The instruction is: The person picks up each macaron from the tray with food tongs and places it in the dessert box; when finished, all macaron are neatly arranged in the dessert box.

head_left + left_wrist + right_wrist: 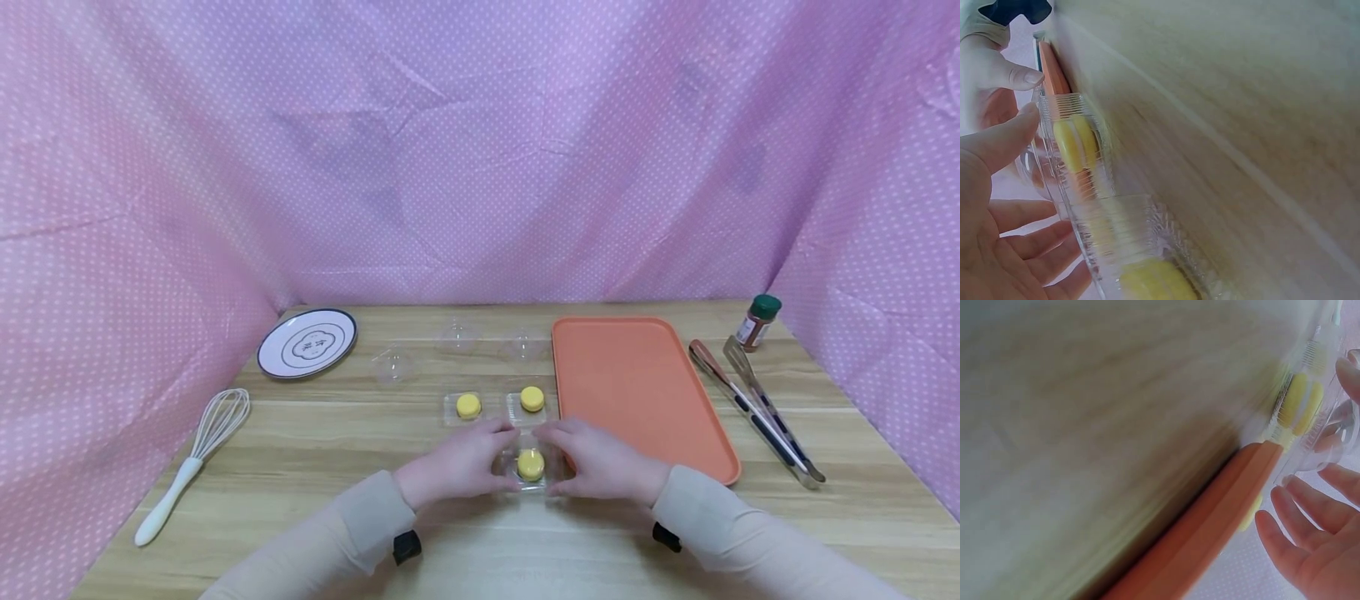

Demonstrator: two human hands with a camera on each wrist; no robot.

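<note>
A yellow macaron (531,465) sits in a clear plastic box (1069,100) close in front of the person. A transparent domed lid (1346,434) lies over this box. My left hand (468,461) is at its left side, thumb and loosely spread fingers at the lid's edge. On the opposite side is my right hand (606,463), its fingers spread and nearly straight beside the lid. Just behind, two more yellow macarons, one on the left (468,406) and one on the right (532,399), rest in clear box bottoms.
Three clear domed lids (393,365) lie farther back. An orange tray (630,375) is right of the boxes, with tongs (765,408) and a green-capped spice jar (759,322) beyond. At the left are a white plate (307,343) and a whisk (191,467).
</note>
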